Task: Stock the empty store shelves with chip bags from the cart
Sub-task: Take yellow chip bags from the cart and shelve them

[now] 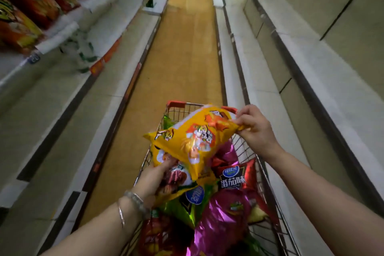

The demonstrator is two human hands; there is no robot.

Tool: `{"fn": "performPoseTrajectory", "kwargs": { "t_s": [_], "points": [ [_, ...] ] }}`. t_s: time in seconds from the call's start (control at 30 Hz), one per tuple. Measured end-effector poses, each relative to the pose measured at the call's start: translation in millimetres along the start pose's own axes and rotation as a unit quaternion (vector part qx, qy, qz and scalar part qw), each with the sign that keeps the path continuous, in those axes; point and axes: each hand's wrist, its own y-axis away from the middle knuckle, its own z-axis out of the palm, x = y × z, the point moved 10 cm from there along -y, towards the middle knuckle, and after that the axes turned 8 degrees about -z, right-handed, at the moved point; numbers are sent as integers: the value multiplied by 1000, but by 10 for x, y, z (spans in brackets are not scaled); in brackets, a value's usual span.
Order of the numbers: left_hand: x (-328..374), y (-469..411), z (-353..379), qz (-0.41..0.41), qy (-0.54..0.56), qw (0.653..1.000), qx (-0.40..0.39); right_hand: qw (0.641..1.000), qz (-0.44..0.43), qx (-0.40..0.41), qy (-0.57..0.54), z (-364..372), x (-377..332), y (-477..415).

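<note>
A yellow chip bag hangs above the wire cart. My right hand pinches its top right corner. My left hand reaches under the bag's lower left end, with its fingers hidden behind the bag and other packs. The cart holds several more bags: a red one, a purple one, a green one and another yellow one below.
Bare white shelves run along the right side of the aisle. The left upper shelf carries a row of red and orange bags; the lower left shelves are bare. The yellow floor runs ahead of the cart.
</note>
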Motion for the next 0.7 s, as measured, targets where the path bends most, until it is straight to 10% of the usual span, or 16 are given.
{"fn": "performPoseTrajectory", "kwargs": {
  "t_s": [0.17,0.4,0.7],
  "points": [
    [-4,240,19,30,-13,999,9,987,85,47,-126,-118,-54,370],
    [236,891,237,146,-26,987,-68,980,-7,-90,178,-108,-822,483],
    [407,1535,422,212,-91,965,-126,989,96,30,107,-562,-1412,585]
  ]
}}
